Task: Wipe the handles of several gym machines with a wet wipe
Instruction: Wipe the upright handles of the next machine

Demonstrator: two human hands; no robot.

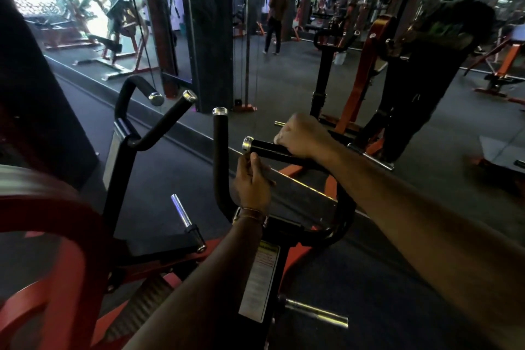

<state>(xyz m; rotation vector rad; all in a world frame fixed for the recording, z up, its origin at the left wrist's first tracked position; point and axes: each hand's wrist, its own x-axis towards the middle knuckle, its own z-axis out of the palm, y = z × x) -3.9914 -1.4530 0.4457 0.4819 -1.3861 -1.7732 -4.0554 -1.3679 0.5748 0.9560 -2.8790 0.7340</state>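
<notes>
Head view: right hand [298, 136] wrapped over black horizontal handle [270, 149], fingers curled round it, bit of white wet wipe [277, 140] peeking at knuckles. Left hand [252, 182] just below handle's chrome cap [247, 144], fingers loosely curled, can't tell if touching. Upright handle [220, 150] left of it.

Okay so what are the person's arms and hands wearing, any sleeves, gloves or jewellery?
Both forearms are bare, with no sleeves in view and no gloves on either of the hands. The left hand has a thin gold-toned bracelet at the wrist. The right hand shows no ring, watch or band.
</notes>
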